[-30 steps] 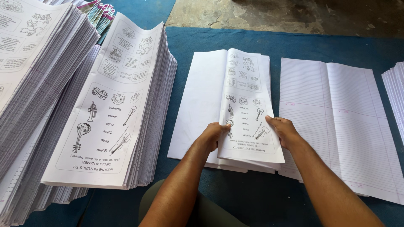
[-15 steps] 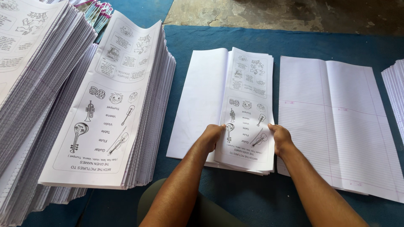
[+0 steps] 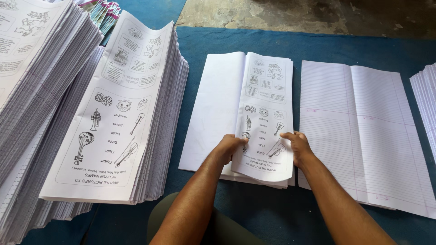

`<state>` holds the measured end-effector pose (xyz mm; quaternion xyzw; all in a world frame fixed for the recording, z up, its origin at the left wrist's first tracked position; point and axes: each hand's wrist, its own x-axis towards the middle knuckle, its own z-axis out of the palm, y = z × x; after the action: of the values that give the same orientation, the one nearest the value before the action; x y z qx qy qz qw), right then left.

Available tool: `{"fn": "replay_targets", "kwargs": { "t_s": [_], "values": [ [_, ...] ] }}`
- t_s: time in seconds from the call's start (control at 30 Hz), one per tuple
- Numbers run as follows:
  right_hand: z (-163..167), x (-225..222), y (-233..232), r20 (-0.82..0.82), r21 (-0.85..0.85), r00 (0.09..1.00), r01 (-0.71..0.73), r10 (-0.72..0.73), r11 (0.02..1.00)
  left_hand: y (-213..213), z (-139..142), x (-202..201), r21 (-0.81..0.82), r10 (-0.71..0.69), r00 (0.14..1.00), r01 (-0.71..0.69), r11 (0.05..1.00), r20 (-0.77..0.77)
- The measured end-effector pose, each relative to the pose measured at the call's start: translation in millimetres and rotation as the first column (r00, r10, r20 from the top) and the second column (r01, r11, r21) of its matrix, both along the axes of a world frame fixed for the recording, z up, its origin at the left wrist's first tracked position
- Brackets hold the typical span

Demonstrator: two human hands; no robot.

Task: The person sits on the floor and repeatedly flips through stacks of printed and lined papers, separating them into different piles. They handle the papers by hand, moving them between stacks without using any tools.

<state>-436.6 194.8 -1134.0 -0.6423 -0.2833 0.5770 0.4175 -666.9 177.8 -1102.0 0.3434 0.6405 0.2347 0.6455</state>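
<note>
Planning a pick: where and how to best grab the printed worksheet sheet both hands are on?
Probably the near short edge of the printed sheet, coming from the person's side. That edge curls up off the small stack beneath, leaving room to get under it; the left hand and right hand already flank it there. The far end lies flat.

No packages, labels or screens, seemingly.

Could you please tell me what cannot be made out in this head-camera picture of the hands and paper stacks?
- Left hand fingers: tucked behind the printed sheet, head view.
- Sheets under the printed sheet: covered by it.
- Stack at far right: cut off by the frame edge.
- Colourful booklets at top: cut off by the top edge and hidden behind the tall stack.
</note>
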Motion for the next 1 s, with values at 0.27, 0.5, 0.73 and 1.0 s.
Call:
{"fn": "replay_targets", "kwargs": {
  "t_s": [0.27, 0.5, 0.73, 1.0],
  "values": [
    [17.9, 0.8, -8.0, 0.521, -0.084, 0.826, -0.203, 0.216, 0.976, 3.0, 6.3, -3.2, 0.007, 0.089, 0.932, -0.098, 0.995, 0.351],
    [39.9, 32.4, 9.5, -0.008, -0.077, 0.98, -0.2, 0.2, 0.977, -2.1, 20.6, 4.6, 0.02, 0.065, 0.86, -0.087, 0.996, 0.506],
    [55.6, 49.9, 13.2, -0.298, 0.003, 0.927, -0.238, 0.228, 0.971, -9.7, 24.1, 13.5, 0.032, 0.074, 0.888, -0.099, 0.995, 0.454],
    [52.5, 53.5, 8.2, -0.091, -0.175, 0.953, -0.299, 0.287, 0.938, -20.9, 11.2, 28.7, -0.035, 0.072, 0.957, -0.064, 0.997, 0.28]
  ]
}}
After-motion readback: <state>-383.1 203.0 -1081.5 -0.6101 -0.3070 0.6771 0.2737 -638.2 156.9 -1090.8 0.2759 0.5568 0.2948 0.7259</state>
